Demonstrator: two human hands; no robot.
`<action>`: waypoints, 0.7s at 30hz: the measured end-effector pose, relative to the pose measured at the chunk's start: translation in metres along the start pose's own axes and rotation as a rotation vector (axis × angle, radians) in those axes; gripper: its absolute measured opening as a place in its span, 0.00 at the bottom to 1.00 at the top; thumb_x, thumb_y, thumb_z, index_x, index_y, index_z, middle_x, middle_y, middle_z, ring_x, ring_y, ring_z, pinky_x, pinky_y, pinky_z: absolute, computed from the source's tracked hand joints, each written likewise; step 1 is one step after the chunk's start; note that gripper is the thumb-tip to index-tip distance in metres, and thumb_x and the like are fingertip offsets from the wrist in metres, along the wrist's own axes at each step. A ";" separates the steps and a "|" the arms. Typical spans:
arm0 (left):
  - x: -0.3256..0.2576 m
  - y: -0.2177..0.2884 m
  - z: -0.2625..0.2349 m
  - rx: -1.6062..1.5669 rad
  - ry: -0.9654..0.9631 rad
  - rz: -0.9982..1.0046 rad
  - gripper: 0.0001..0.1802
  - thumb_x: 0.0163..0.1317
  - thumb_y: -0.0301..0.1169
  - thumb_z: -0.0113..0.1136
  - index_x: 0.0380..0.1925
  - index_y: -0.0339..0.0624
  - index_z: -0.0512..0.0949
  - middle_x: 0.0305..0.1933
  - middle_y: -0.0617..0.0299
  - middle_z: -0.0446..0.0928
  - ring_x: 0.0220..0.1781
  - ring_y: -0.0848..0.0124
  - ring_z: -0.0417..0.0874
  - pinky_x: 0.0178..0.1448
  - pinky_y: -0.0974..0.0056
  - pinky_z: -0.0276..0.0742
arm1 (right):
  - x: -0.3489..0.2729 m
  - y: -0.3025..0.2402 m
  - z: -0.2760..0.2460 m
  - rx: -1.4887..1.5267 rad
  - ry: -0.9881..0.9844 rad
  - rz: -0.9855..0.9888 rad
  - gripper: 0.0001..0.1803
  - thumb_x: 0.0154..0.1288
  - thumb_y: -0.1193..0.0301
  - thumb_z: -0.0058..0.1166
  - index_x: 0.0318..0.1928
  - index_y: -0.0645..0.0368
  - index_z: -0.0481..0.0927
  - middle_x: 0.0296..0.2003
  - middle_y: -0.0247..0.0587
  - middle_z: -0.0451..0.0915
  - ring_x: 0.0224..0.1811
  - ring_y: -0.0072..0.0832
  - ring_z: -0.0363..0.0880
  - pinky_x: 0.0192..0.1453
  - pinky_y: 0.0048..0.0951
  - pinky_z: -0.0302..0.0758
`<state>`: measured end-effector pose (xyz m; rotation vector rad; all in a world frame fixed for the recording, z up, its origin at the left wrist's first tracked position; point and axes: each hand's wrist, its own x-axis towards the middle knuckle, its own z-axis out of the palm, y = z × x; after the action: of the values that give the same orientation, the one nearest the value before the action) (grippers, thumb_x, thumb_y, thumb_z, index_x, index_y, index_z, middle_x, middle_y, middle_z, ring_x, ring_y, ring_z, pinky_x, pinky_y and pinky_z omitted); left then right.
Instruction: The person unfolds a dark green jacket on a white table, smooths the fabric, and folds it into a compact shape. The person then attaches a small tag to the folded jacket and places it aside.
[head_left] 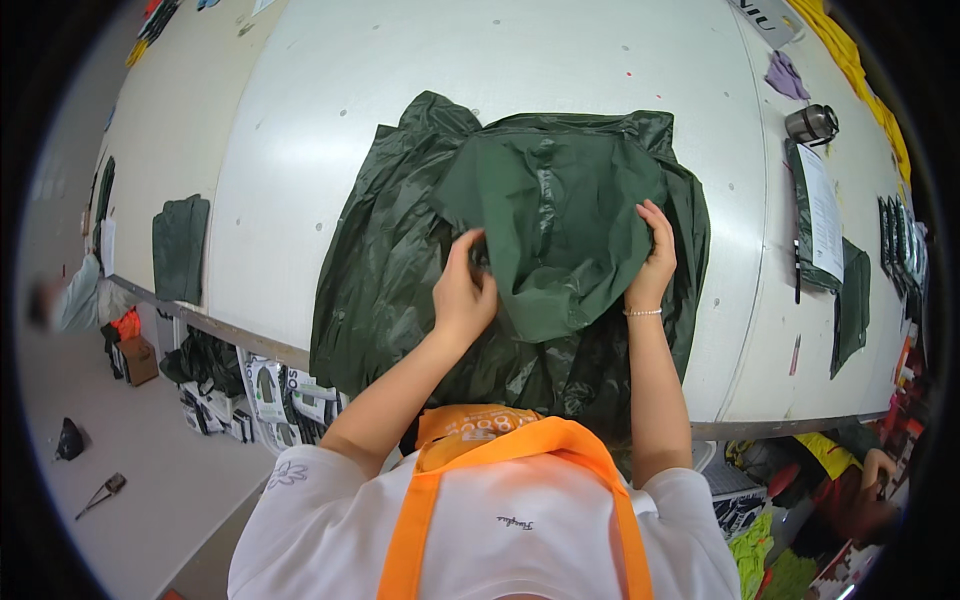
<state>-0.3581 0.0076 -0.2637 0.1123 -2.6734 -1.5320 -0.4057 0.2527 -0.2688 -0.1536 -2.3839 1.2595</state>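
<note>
a metal flask [812, 124] stands on the white tabletop [300, 150] at the far right, near a clipboard with paper [822, 212]. a folded dark green cloth [181, 247] lies at the left edge; a purple rag [786, 77] farther back.

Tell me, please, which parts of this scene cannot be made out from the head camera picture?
- Left hand fingers: curled into the dark green garment, which hides their tips.
- Garment's near edge: hangs past the white table rim, hidden behind the person's chest and orange straps.
- Paper on the clipboard: too small and bent by the fisheye.
- Person at far left: blurred, cut by the rim.
</note>
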 end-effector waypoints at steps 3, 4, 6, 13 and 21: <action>-0.017 -0.008 0.004 -0.166 0.020 -0.001 0.34 0.52 0.15 0.51 0.61 0.43 0.60 0.53 0.54 0.73 0.31 0.70 0.80 0.38 0.67 0.75 | 0.002 -0.007 0.004 0.293 0.041 0.176 0.16 0.55 0.83 0.55 0.46 0.61 0.77 0.50 0.43 0.78 0.53 0.31 0.76 0.58 0.27 0.70; -0.018 -0.008 0.008 -0.259 0.040 0.011 0.35 0.52 0.14 0.52 0.62 0.43 0.59 0.55 0.54 0.72 0.35 0.70 0.81 0.41 0.67 0.75 | 0.000 -0.007 0.006 0.358 0.044 0.164 0.15 0.55 0.83 0.56 0.44 0.62 0.77 0.50 0.43 0.78 0.53 0.30 0.75 0.58 0.27 0.70; -0.011 -0.007 0.015 -0.430 0.076 0.047 0.34 0.53 0.14 0.53 0.63 0.42 0.59 0.57 0.55 0.72 0.42 0.69 0.81 0.46 0.68 0.74 | -0.002 -0.009 0.004 0.327 0.010 0.123 0.11 0.56 0.83 0.56 0.40 0.63 0.75 0.50 0.43 0.79 0.53 0.30 0.76 0.58 0.28 0.70; 0.087 -0.035 -0.118 0.304 -0.217 -0.066 0.11 0.45 0.29 0.67 0.29 0.35 0.79 0.32 0.56 0.81 0.35 0.62 0.81 0.42 0.64 0.77 | 0.031 0.015 -0.086 -0.053 -0.525 0.106 0.09 0.57 0.83 0.54 0.40 0.63 0.81 0.33 0.38 0.81 0.32 0.24 0.78 0.39 0.22 0.75; 0.008 0.021 0.000 0.240 -0.164 0.769 0.14 0.45 0.31 0.69 0.32 0.43 0.77 0.38 0.59 0.77 0.46 0.60 0.77 0.50 0.59 0.72 | 0.033 0.060 -0.058 -0.096 -0.515 0.256 0.14 0.66 0.65 0.53 0.33 0.66 0.76 0.20 0.36 0.72 0.23 0.21 0.66 0.30 0.24 0.66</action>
<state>-0.3673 0.0172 -0.2450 -0.9445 -2.5104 -1.0012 -0.4167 0.3410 -0.2778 -0.1862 -2.9431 1.4362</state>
